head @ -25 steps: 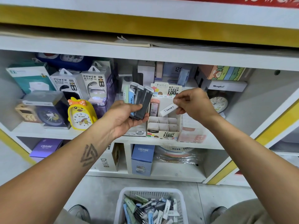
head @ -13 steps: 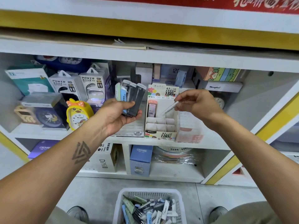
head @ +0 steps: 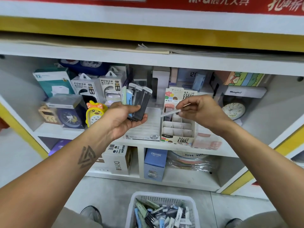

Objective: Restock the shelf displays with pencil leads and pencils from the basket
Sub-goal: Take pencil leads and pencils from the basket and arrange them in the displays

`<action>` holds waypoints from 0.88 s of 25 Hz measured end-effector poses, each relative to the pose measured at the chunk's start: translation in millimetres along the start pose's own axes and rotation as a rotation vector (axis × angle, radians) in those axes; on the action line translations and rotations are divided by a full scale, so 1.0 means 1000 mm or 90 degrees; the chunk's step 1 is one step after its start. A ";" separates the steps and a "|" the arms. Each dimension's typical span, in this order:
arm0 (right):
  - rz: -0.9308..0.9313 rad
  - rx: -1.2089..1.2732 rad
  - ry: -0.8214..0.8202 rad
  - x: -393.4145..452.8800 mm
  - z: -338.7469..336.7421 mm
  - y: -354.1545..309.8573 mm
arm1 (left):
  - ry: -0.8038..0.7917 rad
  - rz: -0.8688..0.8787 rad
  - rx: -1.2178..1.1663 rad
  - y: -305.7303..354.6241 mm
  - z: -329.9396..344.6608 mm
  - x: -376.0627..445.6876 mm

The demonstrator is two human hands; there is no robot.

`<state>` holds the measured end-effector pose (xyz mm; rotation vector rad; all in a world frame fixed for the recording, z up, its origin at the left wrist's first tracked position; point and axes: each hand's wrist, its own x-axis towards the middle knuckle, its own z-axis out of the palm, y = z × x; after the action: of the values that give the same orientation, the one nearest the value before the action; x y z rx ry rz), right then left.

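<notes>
My left hand (head: 125,120) grips a fanned bundle of pencil lead cases (head: 139,102), dark ones plus a blue and a pale green one, held upright in front of the shelf. My right hand (head: 199,111) pinches one thin white lead case (head: 170,113) by its end, over the back rows of the 0.7 HB display box (head: 178,129). That box has several bare cardboard cells and one pink case at its back left. A white 2B display tray (head: 148,127) stands just left of it. The white basket (head: 164,211) on the floor holds several lead cases and pencils.
Power bank boxes (head: 97,87), a yellow duck clock (head: 95,113) and boxed clocks fill the shelf's left side. A round alarm clock (head: 233,111) stands at the right. A pink box (head: 205,141) sits beside the display. Blue and white boxes occupy the lower shelf. My feet flank the basket.
My right hand has turned the white case from flat-on to edge-on and moved it slightly toward the display box. The left hand still holds its bundle in much the same place.
</notes>
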<state>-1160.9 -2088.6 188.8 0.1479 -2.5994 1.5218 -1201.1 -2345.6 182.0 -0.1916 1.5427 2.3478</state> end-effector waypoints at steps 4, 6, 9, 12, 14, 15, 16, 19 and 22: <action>0.007 0.003 0.035 0.014 0.028 0.002 | 0.025 0.010 0.007 0.010 -0.022 -0.003; 0.004 -0.015 0.047 0.020 0.042 0.002 | 0.041 0.009 0.011 0.014 -0.032 -0.004; 0.010 -0.003 0.041 0.026 0.057 0.003 | 0.049 0.004 0.015 0.017 -0.042 -0.006; 0.005 -0.027 0.031 0.028 0.068 0.003 | 0.052 0.003 0.008 0.019 -0.049 -0.008; -0.006 -0.024 0.018 0.030 0.078 0.002 | 0.051 0.007 0.009 0.020 -0.056 -0.010; -0.014 -0.023 0.010 0.031 0.084 0.001 | 0.050 0.007 0.014 0.021 -0.060 -0.011; -0.023 -0.030 0.001 0.033 0.091 0.000 | 0.053 0.006 0.020 0.021 -0.064 -0.013; -0.067 -0.091 -0.019 0.038 0.114 -0.003 | 0.063 -0.001 0.037 0.024 -0.077 -0.016; -0.102 -0.132 -0.028 0.043 0.130 -0.002 | 0.057 -0.008 0.046 0.026 -0.085 -0.021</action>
<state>-1210.6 -2203.6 134.2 0.3626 -2.6839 1.2023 -1196.1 -2436.4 176.1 -0.2918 1.6600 2.2979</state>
